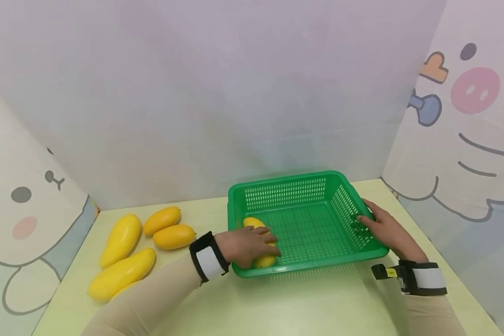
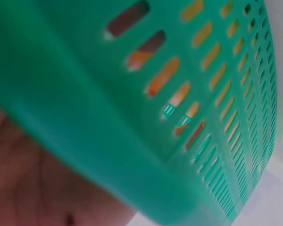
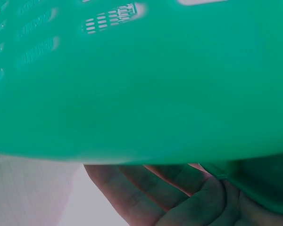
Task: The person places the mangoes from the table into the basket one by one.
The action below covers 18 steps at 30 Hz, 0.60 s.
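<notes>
Left hand (image 1: 248, 245) at frame centre, palm down, fingers curled over yellow fruit (image 1: 265, 261) in basket (image 1: 315, 262), right hand (image 1: 384, 228) at right, gripping basket edge, thumb inside.

Booth-like setting, pale yellow-green table (image 1: 311, 303), plain back panel (image 1: 252, 93), cartoon-printed side panels (image 1: 445, 149)

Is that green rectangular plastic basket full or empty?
Nearly empty: the basket shows yellow, elongated fruit only at its left end; the rest of its floor is bare.
</notes>
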### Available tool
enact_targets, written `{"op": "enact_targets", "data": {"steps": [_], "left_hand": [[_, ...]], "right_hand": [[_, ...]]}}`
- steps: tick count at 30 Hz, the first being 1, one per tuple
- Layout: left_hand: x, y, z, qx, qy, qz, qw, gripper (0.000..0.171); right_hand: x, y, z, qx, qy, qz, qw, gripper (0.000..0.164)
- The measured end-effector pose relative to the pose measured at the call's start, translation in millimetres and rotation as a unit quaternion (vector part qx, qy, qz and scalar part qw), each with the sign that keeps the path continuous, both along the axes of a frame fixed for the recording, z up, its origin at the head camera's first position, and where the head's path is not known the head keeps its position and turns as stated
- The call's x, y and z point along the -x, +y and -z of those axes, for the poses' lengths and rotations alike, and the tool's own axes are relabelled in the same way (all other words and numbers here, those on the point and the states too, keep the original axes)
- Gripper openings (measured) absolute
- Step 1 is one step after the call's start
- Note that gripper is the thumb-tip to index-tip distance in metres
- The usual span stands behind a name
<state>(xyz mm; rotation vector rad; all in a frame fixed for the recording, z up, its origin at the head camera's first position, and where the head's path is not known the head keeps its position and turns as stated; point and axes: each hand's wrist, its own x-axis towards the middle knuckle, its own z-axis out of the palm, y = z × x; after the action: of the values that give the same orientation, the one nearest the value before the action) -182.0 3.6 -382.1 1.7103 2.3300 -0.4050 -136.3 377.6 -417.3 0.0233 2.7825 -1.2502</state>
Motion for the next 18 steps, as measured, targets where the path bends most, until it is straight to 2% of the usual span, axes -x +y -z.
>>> {"op": "enact_targets", "data": {"steps": [18], "left_hand": [[1.0,-1.2,0.7,0.000,-0.006,-0.021,0.9998,0.065]], "right_hand": [[-0.3,-0.2,0.1,0.014,0.000,0.003,1.000,0.064]]}}
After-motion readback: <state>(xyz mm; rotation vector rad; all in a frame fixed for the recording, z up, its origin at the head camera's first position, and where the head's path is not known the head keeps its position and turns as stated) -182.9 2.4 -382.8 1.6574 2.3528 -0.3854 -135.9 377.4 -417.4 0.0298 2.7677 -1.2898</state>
